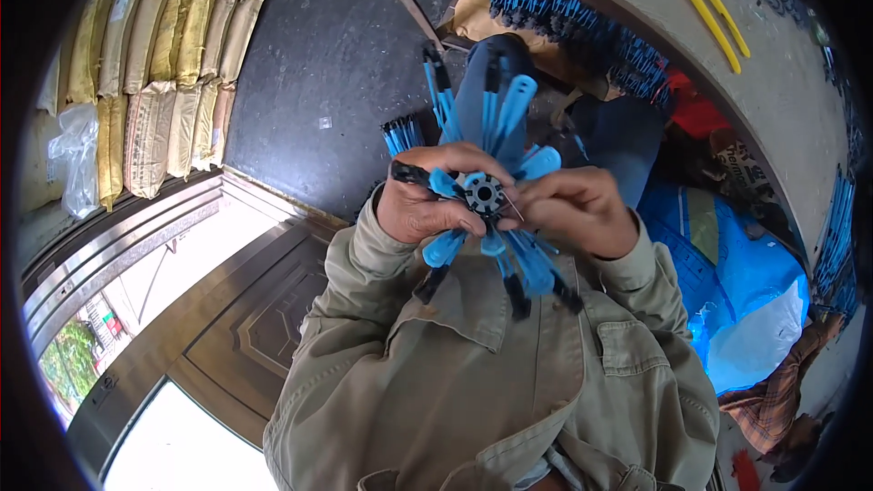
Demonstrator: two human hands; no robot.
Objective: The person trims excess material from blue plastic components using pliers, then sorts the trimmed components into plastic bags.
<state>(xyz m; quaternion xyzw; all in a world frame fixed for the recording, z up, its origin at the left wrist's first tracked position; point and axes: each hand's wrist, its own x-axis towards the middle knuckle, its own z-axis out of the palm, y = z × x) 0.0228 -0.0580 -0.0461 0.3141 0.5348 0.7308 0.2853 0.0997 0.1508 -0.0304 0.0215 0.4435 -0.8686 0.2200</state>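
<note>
While the left hand grasps the upturned black hub, blue blades radiating outward, the right hand sits just right of it, fingers pinched, apparently on a thin strand.

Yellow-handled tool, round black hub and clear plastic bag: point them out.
Yellow-handled tool (705,15): head view, left handle.
Round black hub (485,204): head view, face below dark centre.
Clear plastic bag (78,151): head view, crumpled middle.
</note>
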